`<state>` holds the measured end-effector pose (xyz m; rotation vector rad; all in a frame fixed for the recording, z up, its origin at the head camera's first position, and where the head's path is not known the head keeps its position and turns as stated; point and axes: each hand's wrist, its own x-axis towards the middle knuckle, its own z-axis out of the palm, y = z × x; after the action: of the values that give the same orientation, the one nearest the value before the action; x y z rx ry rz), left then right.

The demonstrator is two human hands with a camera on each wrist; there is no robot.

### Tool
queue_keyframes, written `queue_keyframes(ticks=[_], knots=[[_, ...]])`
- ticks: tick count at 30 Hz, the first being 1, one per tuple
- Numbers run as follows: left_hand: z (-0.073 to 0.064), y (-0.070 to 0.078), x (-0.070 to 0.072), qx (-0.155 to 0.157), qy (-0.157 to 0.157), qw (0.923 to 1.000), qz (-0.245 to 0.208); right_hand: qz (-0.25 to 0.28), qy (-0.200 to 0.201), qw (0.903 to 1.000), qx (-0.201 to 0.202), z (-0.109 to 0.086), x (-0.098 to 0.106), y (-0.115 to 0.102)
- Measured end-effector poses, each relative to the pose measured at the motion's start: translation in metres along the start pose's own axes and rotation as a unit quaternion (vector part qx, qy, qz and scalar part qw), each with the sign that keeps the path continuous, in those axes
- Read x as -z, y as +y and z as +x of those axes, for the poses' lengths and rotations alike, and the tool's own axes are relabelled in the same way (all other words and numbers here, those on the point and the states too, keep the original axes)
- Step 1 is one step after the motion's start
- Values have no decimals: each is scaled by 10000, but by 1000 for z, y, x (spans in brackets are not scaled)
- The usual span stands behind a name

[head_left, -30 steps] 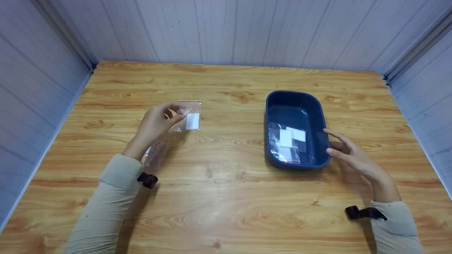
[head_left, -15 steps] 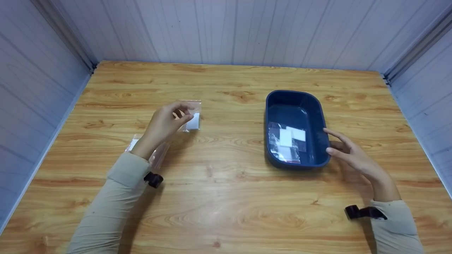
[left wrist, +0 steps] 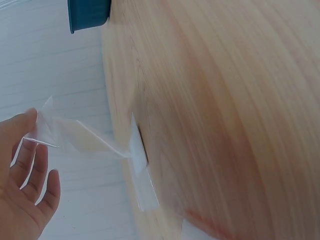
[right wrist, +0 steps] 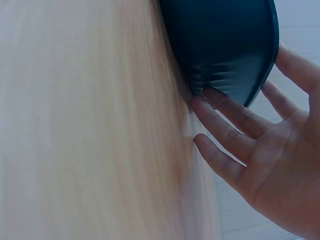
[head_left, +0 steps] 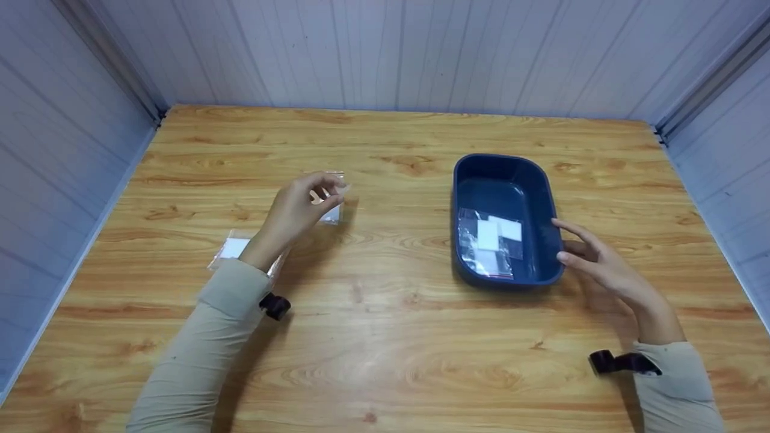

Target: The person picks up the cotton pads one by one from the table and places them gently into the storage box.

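My left hand (head_left: 301,201) pinches a clear zip bag (left wrist: 90,137) between thumb and forefinger, the other fingers loosely bent. The plastic stretches down from the fingertips toward a white insert (left wrist: 137,150) close over the table. From the head view, the hand covers much of this bag. On the right, a dark blue plastic bin (head_left: 505,174) stands upright. My right hand (head_left: 613,270) rests its fingertips on the bin's right side and rim, its fingers mostly extended. Several clear bags with white inserts (head_left: 488,234) lie inside the bin, at its near end.
Another clear bag with a white insert (head_left: 233,248) lies on the wood-grain table (head_left: 385,337), left of my left forearm. More clear plastic (head_left: 275,264) shows beside that wrist, partly hidden. Pale panel walls (head_left: 385,54) enclose the table at the back and sides.
My left hand has moved a little to the right, pinching the plastic, and covers more of the bag. The bag by the left wrist is more exposed. The right hand and bin have stayed put.
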<state>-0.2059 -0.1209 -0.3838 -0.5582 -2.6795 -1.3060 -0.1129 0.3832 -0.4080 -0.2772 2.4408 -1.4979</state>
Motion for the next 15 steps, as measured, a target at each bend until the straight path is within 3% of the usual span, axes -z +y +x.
queue_keyframes(ticks=[10,15], knots=[[-1,8,-11,-94,55,9999,121,40,14,10000,-71,-1,-2,1],[4,16,-19,-288,161,9995,29,-39,43,10000,-73,-2,-1,0]])
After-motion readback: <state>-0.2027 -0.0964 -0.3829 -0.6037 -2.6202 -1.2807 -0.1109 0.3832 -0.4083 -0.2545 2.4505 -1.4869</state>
